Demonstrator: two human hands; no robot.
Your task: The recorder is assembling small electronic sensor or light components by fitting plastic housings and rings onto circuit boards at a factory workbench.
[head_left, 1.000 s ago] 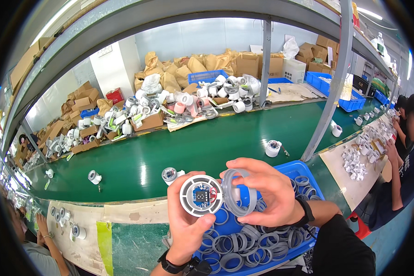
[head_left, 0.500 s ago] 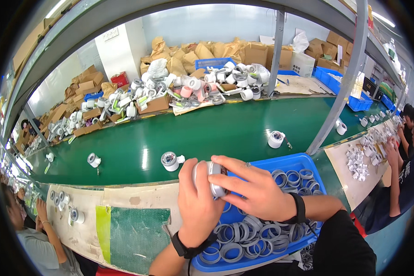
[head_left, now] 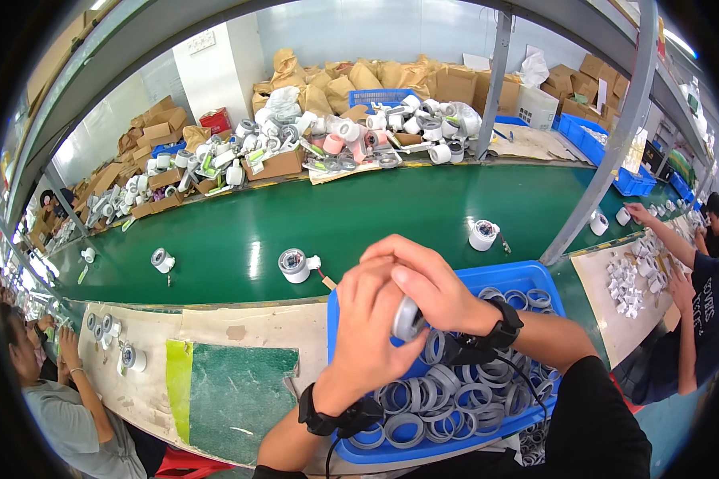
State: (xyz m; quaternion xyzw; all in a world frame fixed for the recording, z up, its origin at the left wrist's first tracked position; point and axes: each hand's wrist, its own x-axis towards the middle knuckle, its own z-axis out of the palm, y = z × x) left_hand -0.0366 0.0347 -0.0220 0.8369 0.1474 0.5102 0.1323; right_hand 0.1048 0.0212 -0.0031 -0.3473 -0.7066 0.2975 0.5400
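Note:
Above the near end of a blue tray (head_left: 538, 275), both my hands are closed around a small round white housing with a grey rim (head_left: 408, 319). My left hand (head_left: 362, 331) wraps it from the left, and my right hand (head_left: 433, 289) folds over its top and right side. Most of the housing is hidden by my fingers. Below the hands, the tray holds many loose grey rings (head_left: 404, 429). Just beyond, a similar white housing with wires showing in its open top (head_left: 295, 266) stands on the green belt (head_left: 375, 211).
More white housings (head_left: 482, 235) stand spaced along the belt. A green mat (head_left: 240, 391) lies on the worktop to my left. A metal post (head_left: 591, 191) rises beyond the tray. Co-workers sit at both sides; one at right has a hand (head_left: 637, 213) over the belt. White parts pile up behind.
My hands have turned inward and closed further over the housing, so less of it shows. The co-worker at right has stretched an arm out to the belt. The view has shifted slightly.

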